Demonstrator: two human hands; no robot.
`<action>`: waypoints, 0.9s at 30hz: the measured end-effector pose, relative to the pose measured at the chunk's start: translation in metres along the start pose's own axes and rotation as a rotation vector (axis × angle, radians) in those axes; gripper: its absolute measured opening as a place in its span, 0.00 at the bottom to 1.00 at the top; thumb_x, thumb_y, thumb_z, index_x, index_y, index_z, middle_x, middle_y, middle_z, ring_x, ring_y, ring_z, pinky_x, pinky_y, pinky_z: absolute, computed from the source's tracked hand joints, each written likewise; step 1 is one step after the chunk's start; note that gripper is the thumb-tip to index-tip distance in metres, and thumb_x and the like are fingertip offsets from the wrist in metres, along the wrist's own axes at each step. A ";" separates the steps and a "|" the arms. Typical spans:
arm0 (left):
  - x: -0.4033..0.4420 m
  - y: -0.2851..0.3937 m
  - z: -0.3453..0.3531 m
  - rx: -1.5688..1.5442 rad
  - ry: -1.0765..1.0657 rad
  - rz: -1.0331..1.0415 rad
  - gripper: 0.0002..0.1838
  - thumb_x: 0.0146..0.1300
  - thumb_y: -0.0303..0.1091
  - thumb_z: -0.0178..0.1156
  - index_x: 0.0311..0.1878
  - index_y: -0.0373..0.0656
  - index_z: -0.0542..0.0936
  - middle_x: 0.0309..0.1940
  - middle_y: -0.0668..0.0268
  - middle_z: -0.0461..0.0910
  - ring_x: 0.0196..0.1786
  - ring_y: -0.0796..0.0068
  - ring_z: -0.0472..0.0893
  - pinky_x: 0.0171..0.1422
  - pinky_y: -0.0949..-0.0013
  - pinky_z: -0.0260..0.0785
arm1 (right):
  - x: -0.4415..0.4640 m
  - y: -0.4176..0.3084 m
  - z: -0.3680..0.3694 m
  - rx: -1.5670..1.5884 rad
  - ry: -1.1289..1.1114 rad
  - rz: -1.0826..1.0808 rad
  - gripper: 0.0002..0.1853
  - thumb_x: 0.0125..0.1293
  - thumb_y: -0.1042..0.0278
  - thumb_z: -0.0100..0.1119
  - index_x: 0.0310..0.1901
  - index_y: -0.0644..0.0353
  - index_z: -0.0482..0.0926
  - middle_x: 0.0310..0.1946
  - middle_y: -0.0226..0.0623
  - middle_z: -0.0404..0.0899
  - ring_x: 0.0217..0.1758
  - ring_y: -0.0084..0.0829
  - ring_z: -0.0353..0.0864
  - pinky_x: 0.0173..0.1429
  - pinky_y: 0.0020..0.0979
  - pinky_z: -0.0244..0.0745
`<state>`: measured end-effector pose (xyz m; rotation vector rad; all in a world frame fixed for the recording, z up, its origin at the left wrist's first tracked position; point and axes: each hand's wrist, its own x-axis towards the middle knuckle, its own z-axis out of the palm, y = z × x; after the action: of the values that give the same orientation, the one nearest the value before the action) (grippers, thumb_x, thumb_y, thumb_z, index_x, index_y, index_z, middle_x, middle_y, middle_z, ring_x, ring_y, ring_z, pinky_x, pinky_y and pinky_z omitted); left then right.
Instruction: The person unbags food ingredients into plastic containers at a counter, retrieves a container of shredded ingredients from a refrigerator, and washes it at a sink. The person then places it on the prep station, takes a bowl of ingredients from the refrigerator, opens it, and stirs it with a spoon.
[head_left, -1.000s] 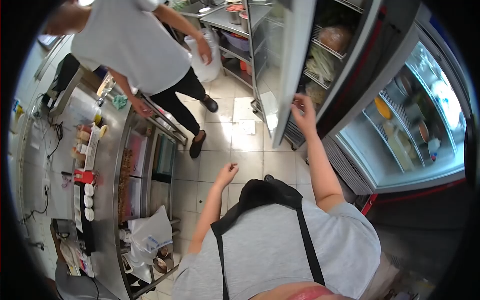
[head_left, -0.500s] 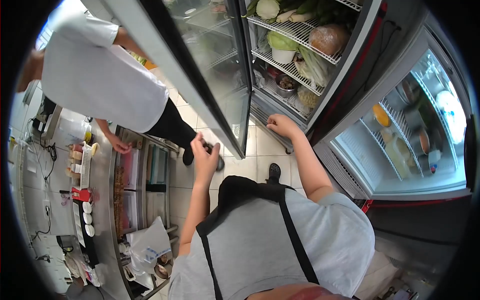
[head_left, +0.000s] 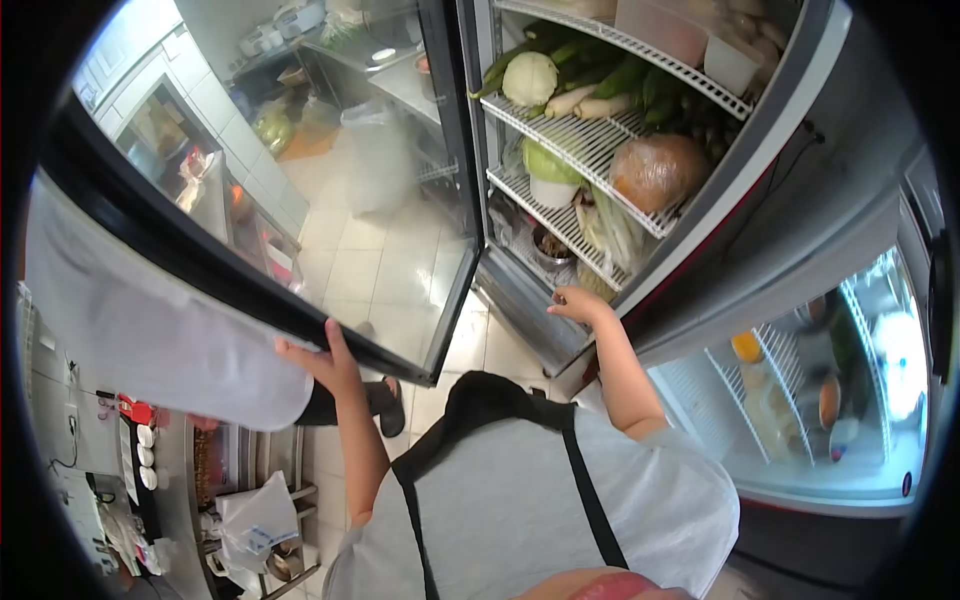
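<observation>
The glass door [head_left: 390, 210] of a tall fridge stands wide open on the left of the cabinet. My left hand [head_left: 332, 362] is at the lower edge of its dark frame, fingers spread against it. In front of the open fridge, my right hand [head_left: 582, 304] hangs near the bottom sill with its fingers curled; whether they hold anything is hard to see. Wire shelves [head_left: 590, 150] carry a pale round vegetable [head_left: 530, 79], white radishes, green vegetables and a large plastic-wrapped brown item [head_left: 658, 173]. Lower down are a cabbage [head_left: 548, 162] on a white tub and a metal bowl [head_left: 552, 246].
Behind the door at left stands a co-worker in a white shirt [head_left: 160, 320]. A second lit fridge [head_left: 800, 480] is at the right. At lower left, a steel counter [head_left: 178, 490] has a white plastic bag [head_left: 258, 520] beneath it. Tiled floor [head_left: 400, 300] shows through the glass.
The fridge door has swung wide open to the left, revealing the shelves. My left hand has moved up to the door's edge. The co-worker now appears farther left, partly behind the door.
</observation>
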<state>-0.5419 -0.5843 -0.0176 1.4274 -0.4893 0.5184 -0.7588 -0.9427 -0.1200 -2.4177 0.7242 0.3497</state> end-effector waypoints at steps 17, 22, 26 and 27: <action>-0.003 0.001 0.020 0.101 0.231 0.073 0.33 0.61 0.31 0.58 0.64 0.31 0.54 0.60 0.52 0.61 0.59 0.64 0.65 0.67 0.66 0.52 | 0.220 -0.156 -0.268 0.175 1.166 0.352 0.62 0.38 0.35 0.69 0.71 0.49 0.43 0.67 0.69 0.40 0.71 0.60 0.42 0.71 0.53 0.39; 0.002 -0.010 0.014 0.040 0.193 0.092 0.35 0.59 0.28 0.58 0.65 0.33 0.50 0.61 0.54 0.60 0.59 0.65 0.65 0.65 0.66 0.55 | 0.215 -0.149 -0.275 0.233 1.215 0.287 0.60 0.33 0.43 0.75 0.69 0.44 0.49 0.60 0.64 0.53 0.64 0.54 0.53 0.67 0.48 0.45; 0.008 -0.014 0.014 0.044 0.224 0.138 0.32 0.62 0.29 0.56 0.66 0.32 0.52 0.60 0.53 0.62 0.57 0.66 0.67 0.64 0.67 0.56 | 0.202 -0.143 -0.283 0.307 1.168 0.235 0.57 0.33 0.47 0.75 0.67 0.44 0.51 0.56 0.58 0.58 0.60 0.52 0.58 0.66 0.46 0.47; 0.011 -0.016 0.014 0.041 0.225 0.125 0.32 0.62 0.29 0.56 0.66 0.32 0.52 0.60 0.53 0.62 0.57 0.66 0.67 0.64 0.67 0.56 | 0.203 -0.138 -0.288 0.294 1.165 0.240 0.57 0.33 0.47 0.75 0.67 0.44 0.51 0.56 0.58 0.58 0.60 0.52 0.58 0.66 0.46 0.47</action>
<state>-0.5237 -0.5985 -0.0222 1.3629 -0.3901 0.7842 -0.4915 -1.1066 0.0916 -2.0756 1.4040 -1.0991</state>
